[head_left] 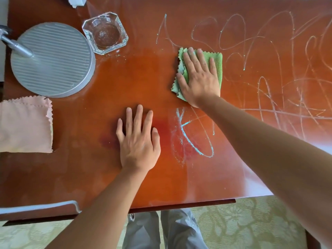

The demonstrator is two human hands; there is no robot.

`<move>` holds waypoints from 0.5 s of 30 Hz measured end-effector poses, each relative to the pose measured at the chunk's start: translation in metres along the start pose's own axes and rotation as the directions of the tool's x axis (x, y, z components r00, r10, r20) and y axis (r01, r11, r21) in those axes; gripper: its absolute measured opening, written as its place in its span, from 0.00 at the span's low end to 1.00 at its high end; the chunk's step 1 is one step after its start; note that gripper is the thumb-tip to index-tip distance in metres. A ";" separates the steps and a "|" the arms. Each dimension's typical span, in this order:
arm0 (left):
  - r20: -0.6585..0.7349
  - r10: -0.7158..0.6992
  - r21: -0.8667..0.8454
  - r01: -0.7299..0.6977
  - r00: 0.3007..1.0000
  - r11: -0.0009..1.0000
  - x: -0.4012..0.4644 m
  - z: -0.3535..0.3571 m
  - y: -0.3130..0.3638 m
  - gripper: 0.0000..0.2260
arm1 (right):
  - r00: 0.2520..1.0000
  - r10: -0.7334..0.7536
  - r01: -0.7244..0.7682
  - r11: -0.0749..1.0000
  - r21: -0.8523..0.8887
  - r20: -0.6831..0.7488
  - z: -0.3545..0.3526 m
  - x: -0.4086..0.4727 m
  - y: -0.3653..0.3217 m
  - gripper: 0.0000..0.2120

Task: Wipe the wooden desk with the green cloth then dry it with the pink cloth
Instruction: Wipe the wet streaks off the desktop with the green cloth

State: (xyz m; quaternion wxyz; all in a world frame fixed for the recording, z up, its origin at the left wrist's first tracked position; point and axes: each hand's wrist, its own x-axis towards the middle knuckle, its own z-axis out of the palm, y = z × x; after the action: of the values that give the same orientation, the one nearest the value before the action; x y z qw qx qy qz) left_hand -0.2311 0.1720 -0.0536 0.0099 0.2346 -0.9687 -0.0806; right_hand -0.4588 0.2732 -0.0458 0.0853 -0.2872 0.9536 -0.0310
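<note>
Right hand (198,78) is pressing flat, fingers spread, on the green cloth (216,59) mid-desk (107,177); scribbles (269,69) are lying off toward the right edge. Left hand (138,139) is bracing, empty and splayed. Pink cloth (25,124) is waiting at the left edge.

A furnished room, likely a hotel room or a home, is being suggested by a glossy reddish wooden surface (107,177) being shown with a cut-glass ashtray (105,32) and the round metal base of a desk lamp (52,59), and by pale green floral carpet (242,223) being seen below.
</note>
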 end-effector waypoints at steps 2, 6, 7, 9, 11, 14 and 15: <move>0.001 0.006 0.005 -0.006 1.000 1.000 0.000 0.000 0.001 0.23 | 1.000 0.006 -0.006 1.000 -0.012 0.008 0.000 0.000 -0.001 0.34; 0.002 0.005 0.000 -0.005 1.000 1.000 0.000 -0.001 0.000 0.23 | 1.000 -0.016 0.016 1.000 -0.019 0.003 0.005 -0.015 -0.012 0.34; 0.001 0.006 0.001 -0.006 1.000 1.000 0.000 -0.001 0.000 0.23 | 0.999 -0.032 0.032 0.999 -0.015 0.000 0.006 -0.022 -0.017 0.34; -0.005 0.009 -0.001 -0.009 1.000 1.000 0.000 -0.002 0.001 0.24 | 0.998 -0.062 0.062 0.998 -0.012 -0.001 0.010 -0.037 -0.025 0.34; -0.015 0.017 -0.010 -0.017 1.000 1.000 0.000 -0.002 0.001 0.24 | 0.997 -0.076 0.076 0.997 -0.014 -0.001 0.014 -0.053 -0.030 0.33; -0.024 0.022 -0.017 -0.022 0.999 1.000 0.000 -0.001 -0.001 0.23 | 0.997 -0.077 0.077 0.997 0.002 -0.005 0.020 -0.084 -0.036 0.33; -0.030 0.025 -0.021 -0.025 0.999 0.999 -0.001 -0.001 -0.001 0.23 | 0.997 -0.077 0.077 0.997 0.011 -0.008 0.023 -0.096 -0.039 0.33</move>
State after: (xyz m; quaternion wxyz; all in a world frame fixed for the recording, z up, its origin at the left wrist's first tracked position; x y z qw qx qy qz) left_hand -0.2299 0.1714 -0.0526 0.0276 0.2236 -0.9704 -0.0872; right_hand -0.3547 0.2941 -0.0498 0.0818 -0.3231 0.9420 -0.0407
